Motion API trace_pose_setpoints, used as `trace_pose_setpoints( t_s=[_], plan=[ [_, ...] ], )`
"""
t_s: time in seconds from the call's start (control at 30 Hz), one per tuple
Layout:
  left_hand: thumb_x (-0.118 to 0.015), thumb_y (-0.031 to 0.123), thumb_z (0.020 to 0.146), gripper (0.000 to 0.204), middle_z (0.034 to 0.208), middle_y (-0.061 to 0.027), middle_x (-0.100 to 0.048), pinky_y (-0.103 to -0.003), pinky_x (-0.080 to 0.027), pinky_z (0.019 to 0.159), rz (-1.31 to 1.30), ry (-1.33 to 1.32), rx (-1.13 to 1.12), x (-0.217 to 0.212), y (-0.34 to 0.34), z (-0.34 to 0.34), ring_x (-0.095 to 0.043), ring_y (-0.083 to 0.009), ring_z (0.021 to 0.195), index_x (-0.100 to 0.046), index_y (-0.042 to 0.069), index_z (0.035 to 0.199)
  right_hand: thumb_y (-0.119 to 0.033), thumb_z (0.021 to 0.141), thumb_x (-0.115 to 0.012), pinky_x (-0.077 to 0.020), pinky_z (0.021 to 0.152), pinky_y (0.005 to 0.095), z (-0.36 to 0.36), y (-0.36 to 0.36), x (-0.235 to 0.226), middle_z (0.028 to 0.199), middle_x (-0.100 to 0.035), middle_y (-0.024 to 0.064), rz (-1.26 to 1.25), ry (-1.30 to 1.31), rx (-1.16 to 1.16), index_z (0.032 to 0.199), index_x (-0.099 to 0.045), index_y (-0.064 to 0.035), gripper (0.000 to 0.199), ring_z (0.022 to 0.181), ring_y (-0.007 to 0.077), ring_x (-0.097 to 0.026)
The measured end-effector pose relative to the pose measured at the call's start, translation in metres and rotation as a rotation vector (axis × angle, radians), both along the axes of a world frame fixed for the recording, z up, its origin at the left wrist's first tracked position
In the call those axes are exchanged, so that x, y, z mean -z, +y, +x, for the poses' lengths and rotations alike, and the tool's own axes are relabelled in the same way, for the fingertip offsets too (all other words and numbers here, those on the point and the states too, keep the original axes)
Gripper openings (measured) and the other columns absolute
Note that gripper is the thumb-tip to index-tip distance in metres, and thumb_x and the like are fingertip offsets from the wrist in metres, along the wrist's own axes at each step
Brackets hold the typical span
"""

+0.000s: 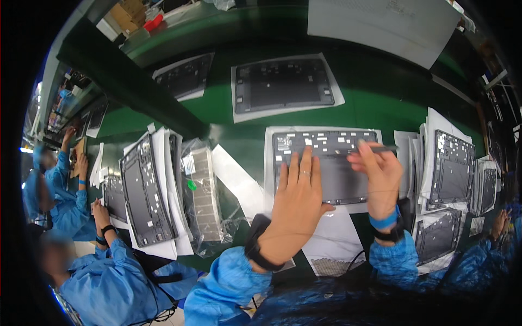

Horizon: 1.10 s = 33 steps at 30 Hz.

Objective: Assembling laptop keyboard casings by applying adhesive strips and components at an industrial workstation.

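In front of me a dark, flat tablet-like housing [343,182] lies on white paper, with several small pale pieces along its far part. My left hand [298,204] rests flat on it, fingers stretched out and holding nothing. Over the right part of the housing, my right hand [380,176] is closed around a slim dark tool [387,148]. The tool's outer end sticks out to the right; whether it is tweezers or a pen I cannot tell. Its working tip is close to the pale pieces and too small to make out.
Stacks of similar housings with paper stand left [144,190] and right [454,168]. A plastic-wrapped pack of strips [205,195] lies left of my hand. Another housing [284,84] sits farther back on the green table [370,103]. A dark post [130,81] slants across. Co-workers in blue sit left and right.
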State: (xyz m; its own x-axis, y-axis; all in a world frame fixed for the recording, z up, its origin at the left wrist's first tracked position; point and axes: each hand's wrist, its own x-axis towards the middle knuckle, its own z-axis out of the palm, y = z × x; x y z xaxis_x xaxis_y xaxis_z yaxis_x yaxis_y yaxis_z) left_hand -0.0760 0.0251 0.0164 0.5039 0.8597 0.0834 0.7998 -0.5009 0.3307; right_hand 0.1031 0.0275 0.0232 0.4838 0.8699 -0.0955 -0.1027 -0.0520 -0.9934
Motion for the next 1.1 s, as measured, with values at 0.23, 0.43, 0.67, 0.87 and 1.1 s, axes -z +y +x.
trace_pose_setpoints(
  t_s=[0.23, 0.43, 0.67, 0.87, 1.1],
  plan=[
    [-0.096, 0.053, 0.054, 0.121, 0.157, -0.0193, -0.042, -0.058, -0.044, 0.114, -0.071, 0.158, -0.038, 0.012, 0.029, 0.028, -0.045, -0.0367, 0.14, -0.049, -0.006, 0.149, -0.018, 0.098, -0.078, -0.0579, 0.07, 0.0262, -0.017, 0.066, 0.047, 0.091, -0.074, 0.013, 0.026, -0.027, 0.03, 0.106, -0.066, 0.005, 0.027, 0.079, 0.016, -0.074],
    [-0.094, 0.044, 0.062, 0.102, 0.158, -0.0225, -0.042, -0.059, -0.051, 0.107, -0.068, 0.253, -0.049, 0.01, 0.034, 0.034, -0.049, -0.0373, 0.138, -0.057, -0.005, 0.143, -0.015, 0.098, -0.077, -0.0583, 0.072, 0.0264, -0.025, 0.065, 0.057, 0.09, -0.074, 0.0113, 0.001, -0.063, 0.078, 0.105, -0.066, 0.0043, 0.023, 0.081, 0.0158, -0.074],
    [-0.083, 0.039, 0.078, 0.081, 0.161, -0.027, -0.04, -0.059, -0.05, 0.107, 0.058, 0.213, -0.099, 0.023, 0.027, 0.026, -0.049, -0.0385, 0.138, -0.058, -0.004, 0.142, -0.016, 0.098, -0.077, -0.0567, 0.07, 0.0256, -0.049, 0.07, 0.049, 0.09, -0.074, 0.0104, -0.031, -0.053, 0.059, 0.106, -0.068, 0.0034, 0.023, 0.08, 0.0146, -0.074],
    [-0.061, 0.022, 0.097, 0.054, 0.161, -0.0304, -0.041, -0.058, -0.049, 0.108, 0.016, 0.17, -0.032, 0.022, 0.026, 0.02, -0.049, -0.0367, 0.137, -0.058, -0.001, 0.144, -0.016, 0.097, -0.078, -0.0556, 0.068, 0.0252, -0.055, 0.071, 0.053, 0.087, -0.075, 0.0102, -0.043, -0.157, 0.081, 0.104, -0.069, 0.004, 0.023, 0.079, 0.0133, -0.074],
    [-0.094, 0.048, 0.065, 0.124, 0.166, -0.0376, -0.02, -0.056, -0.041, 0.118, -0.248, 0.283, 0.063, -0.003, 0.035, 0.019, -0.034, -0.0451, 0.149, -0.034, -0.011, 0.156, -0.018, 0.096, -0.08, -0.055, 0.064, 0.0239, -0.057, 0.073, 0.053, 0.083, -0.076, 0.0102, -0.027, -0.241, 0.111, 0.101, -0.071, 0.0035, 0.024, 0.075, 0.0113, -0.073]
  ],
)
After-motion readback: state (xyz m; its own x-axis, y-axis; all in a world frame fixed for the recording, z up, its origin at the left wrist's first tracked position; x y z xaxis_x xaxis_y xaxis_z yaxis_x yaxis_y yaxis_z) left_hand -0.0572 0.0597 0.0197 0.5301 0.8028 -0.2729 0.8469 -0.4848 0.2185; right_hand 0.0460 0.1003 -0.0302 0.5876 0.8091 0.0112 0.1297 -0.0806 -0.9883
